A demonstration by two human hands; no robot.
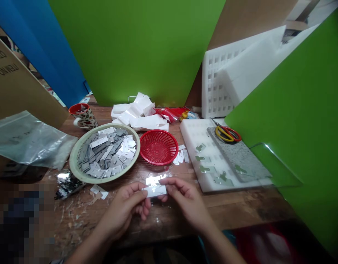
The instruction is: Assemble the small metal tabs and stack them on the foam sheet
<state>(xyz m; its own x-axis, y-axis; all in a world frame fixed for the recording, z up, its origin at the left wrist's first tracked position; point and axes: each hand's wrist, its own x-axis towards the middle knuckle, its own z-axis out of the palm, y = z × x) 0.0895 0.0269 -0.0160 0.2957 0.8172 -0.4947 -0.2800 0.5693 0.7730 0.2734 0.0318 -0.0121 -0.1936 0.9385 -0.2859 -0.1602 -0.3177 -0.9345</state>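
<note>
Between my two hands, above the front of the wooden table, is a small flat silvery rectangular plate (pixel 155 191). My left hand (pixel 134 200) pinches its left end between thumb and fingers. At the plate's right end, my right hand (pixel 184 192) grips with thumb and fingertips. Just behind it lies another shiny plate (pixel 153 180) on the table. A red plastic basket (pixel 159 162) stands beyond my hands. To its left, a pale green basket (pixel 75 171) holds a heap of similar grey and silvery plates (pixel 105 152).
On the right, a white foam slab (pixel 189 146) carries several plates, a grey speckled board (pixel 226 154) and scissors (pixel 227 134). White papers (pixel 141 113) lie behind the red basket. A patterned mug (pixel 86 118) and plastic bag (pixel 28 139) are at left. Green panels (pixel 138 47) enclose the table.
</note>
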